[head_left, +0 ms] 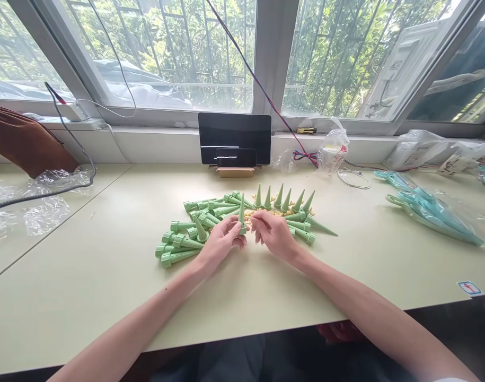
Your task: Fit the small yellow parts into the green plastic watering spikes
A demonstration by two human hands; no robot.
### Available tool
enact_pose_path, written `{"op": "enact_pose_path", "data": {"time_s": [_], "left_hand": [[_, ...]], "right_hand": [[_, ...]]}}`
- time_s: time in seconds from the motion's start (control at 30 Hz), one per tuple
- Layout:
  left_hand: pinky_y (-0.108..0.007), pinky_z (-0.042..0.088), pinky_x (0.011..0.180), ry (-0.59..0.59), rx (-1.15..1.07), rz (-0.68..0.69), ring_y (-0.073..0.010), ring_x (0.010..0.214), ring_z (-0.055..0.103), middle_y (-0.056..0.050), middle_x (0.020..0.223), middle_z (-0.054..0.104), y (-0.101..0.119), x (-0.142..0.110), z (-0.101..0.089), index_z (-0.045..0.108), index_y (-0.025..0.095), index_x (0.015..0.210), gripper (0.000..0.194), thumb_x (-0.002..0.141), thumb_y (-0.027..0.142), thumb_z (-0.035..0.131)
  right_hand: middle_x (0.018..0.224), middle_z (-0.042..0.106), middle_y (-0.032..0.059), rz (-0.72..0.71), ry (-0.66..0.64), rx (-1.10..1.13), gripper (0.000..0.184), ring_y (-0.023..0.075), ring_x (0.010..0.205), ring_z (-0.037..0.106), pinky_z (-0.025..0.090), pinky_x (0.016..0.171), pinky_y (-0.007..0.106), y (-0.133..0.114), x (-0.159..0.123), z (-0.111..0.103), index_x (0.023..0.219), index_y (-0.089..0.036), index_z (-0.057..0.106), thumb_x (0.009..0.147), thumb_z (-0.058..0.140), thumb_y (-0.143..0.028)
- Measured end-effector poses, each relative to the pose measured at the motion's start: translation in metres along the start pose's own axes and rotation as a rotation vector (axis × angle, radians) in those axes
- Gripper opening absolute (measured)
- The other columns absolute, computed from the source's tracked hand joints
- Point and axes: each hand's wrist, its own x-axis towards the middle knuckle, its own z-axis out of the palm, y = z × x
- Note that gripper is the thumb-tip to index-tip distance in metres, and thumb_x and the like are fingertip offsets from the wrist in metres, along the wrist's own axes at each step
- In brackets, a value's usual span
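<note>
My left hand (225,236) is closed round the ribbed base of a green plastic plant watering spike (241,211), its point upward. Close by on the right, my right hand (272,233) has thumb and fingers pinched together; whatever is between them is too small to make out. A heap of similar green spikes (182,241) lies to the left of and behind my left hand. Several more spikes (282,196) stand upright in a row beyond my right hand, and others (306,233) lie beside it. Small yellowish pieces (255,213) are scattered among them, partly hidden by my hands.
A tablet (234,132) and a phone (236,157) lean on a stand at the back. Bagged teal items (433,212) lie on the right. At the left are clear plastic wrap (47,215), a black cable (59,191) and a brown bag (27,140). The table's edge (266,333) runs below my forearms.
</note>
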Motion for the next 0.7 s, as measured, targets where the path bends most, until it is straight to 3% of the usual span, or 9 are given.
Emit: {"op": "enact_pose_path", "data": {"time_s": [0.47, 0.7], "left_hand": [[-0.029, 0.052, 0.062, 0.017, -0.004, -0.009, -0.0124, 0.065, 0.059, -0.004, 0.094, 0.060, 0.0010, -0.0013, 0.0025, 0.062, 0.017, 0.104, 0.033, 0.086, 0.044, 0.064], [-0.030, 0.052, 0.061, 0.021, 0.093, 0.028, -0.0123, 0.063, 0.059, -0.007, 0.103, 0.062, -0.0023, 0.0002, 0.0016, 0.062, 0.017, 0.106, 0.033, 0.088, 0.045, 0.061]], "right_hand": [[0.070, 0.061, -0.0009, -0.016, -0.052, -0.057, 0.017, 0.0129, 0.050, 0.057, 0.048, 0.053, 0.027, -0.0008, -0.0007, -0.0018, 0.089, -0.022, 0.058, 0.097, 0.052, -0.036], [0.069, 0.061, -0.0016, -0.029, -0.058, -0.043, 0.015, 0.0121, 0.049, 0.057, 0.047, 0.052, 0.026, 0.0003, -0.0006, -0.0014, 0.090, -0.022, 0.058, 0.096, 0.053, -0.034]]}}
